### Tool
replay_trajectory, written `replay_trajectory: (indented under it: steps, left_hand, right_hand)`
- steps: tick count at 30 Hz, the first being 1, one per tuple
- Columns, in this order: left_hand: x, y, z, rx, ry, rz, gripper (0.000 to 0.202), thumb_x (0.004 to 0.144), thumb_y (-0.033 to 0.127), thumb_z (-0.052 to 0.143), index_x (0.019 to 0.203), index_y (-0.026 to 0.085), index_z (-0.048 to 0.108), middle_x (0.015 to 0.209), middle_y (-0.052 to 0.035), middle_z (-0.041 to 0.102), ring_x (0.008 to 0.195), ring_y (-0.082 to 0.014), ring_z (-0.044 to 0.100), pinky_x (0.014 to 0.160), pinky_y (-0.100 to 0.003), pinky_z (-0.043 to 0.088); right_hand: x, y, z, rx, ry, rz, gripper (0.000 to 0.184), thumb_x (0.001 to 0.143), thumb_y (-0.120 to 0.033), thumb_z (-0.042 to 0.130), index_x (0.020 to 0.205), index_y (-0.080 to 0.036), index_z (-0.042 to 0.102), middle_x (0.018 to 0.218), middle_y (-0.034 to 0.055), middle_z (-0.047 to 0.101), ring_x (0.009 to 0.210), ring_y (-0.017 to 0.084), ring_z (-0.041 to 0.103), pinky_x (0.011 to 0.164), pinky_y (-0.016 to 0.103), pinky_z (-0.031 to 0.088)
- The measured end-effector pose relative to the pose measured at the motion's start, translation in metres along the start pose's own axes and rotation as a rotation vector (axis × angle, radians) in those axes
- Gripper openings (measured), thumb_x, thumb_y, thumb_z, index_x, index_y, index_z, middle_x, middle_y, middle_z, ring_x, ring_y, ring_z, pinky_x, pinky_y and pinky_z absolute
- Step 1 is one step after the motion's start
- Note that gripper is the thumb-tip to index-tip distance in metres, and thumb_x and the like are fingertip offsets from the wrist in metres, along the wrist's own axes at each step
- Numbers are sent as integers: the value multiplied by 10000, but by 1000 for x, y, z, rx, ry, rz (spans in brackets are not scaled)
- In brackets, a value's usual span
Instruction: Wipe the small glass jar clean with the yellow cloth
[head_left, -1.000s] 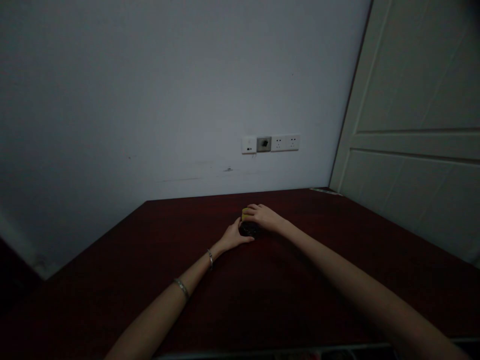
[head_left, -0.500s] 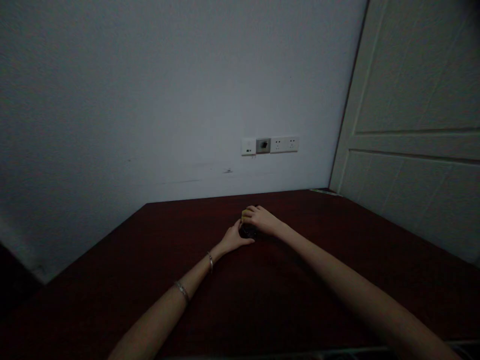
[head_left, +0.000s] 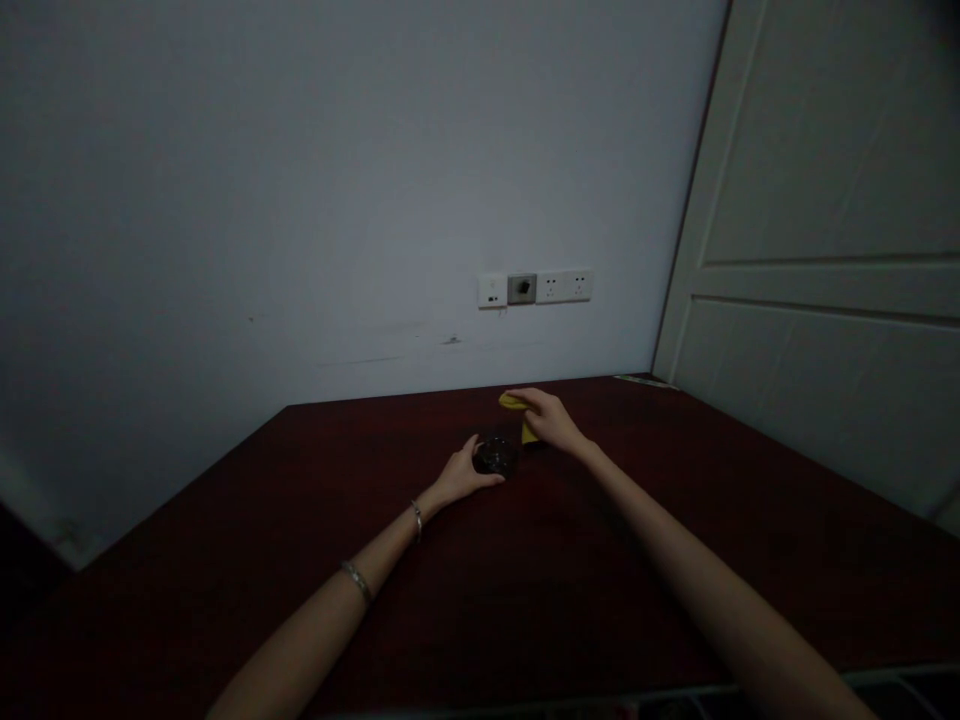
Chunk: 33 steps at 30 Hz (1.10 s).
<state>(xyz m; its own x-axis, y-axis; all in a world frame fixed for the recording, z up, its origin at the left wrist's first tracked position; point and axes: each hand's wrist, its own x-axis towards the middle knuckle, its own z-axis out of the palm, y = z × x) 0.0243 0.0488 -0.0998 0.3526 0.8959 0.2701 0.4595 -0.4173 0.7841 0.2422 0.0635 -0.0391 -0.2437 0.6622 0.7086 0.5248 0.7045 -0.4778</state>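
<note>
A small dark round object (head_left: 495, 455) sits on the dark red table (head_left: 525, 580) near its far middle. My left hand (head_left: 463, 475) curls around its near left side and holds it in place. My right hand (head_left: 551, 418) is lifted just behind and to the right of it, fingers closed on a yellow cloth (head_left: 517, 408) that hangs from them above the table. Two bracelets show on my left forearm. The light is dim and the dark object's details are hard to make out.
A white wall rises behind the table with a row of sockets (head_left: 535, 288). A pale panelled door (head_left: 825, 260) stands at the right. The table's left edge runs diagonally toward the near left; a pale rail shows along the near edge.
My right hand has lifted off the dark object, up and to the right, taking the yellow cloth with it. The dark object is now uncovered. My left hand has stayed put.
</note>
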Motion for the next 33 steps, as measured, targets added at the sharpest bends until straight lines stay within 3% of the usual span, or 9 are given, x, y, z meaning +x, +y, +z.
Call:
replay_trajectory:
  steps: [3,6,10,17,26,30,33]
  left_hand:
    - [2,-5,1,46,-22,15,986,532,430,785,1348,117,329,1313,-189,483,1204,-298,474,1021,-420,361]
    - [3,-6,0,59,-30,25,928,545,418,779,1322,119,368,1328,-184,467,1209,-294,468,1029,-417,354]
    - [1,-1,0,37,-35,29,901,553,409,777,1314,133,381,1337,-181,455,1222,-300,451,1039,-426,339]
    - [2,-3,1,-69,-93,-6,1110,556,389,785,1415,127,132,1350,-199,432,1234,-297,436,1065,-437,286]
    - [25,-7,-3,-105,-158,-25,1053,523,446,793,1374,110,270,1374,-218,389,1245,-298,422,1058,-407,304]
    - [33,9,-10,40,-234,-14,1149,478,461,803,1398,106,214,1332,-226,439,1215,-322,451,1035,-420,322]
    - [37,19,-13,207,-246,41,1178,370,472,827,1363,113,304,1362,-223,404,1261,-373,377,1044,-445,298]
  right_hand:
    - [-8,14,2,276,196,251,504,645,-55,462,1113,-167,613,1127,77,642,1039,204,591,937,396,440]
    - [-13,23,6,358,247,354,478,616,-93,510,1078,-134,627,1088,100,660,987,223,618,886,391,474]
    - [-14,30,12,392,274,417,486,595,-112,541,1074,-131,625,1082,100,666,948,220,633,843,365,497]
    - [-23,28,15,419,281,493,487,563,-95,560,1042,-142,641,1063,85,674,939,217,630,850,355,490]
    - [-25,27,8,427,293,538,492,567,-98,560,1051,-146,636,1066,77,671,936,216,628,839,349,496]
    - [-25,27,9,430,300,539,486,569,-98,559,1045,-156,639,1079,68,667,958,210,619,866,351,482]
    - [-26,28,9,435,305,533,482,576,-102,558,1047,-163,638,1082,64,666,960,208,618,875,360,477]
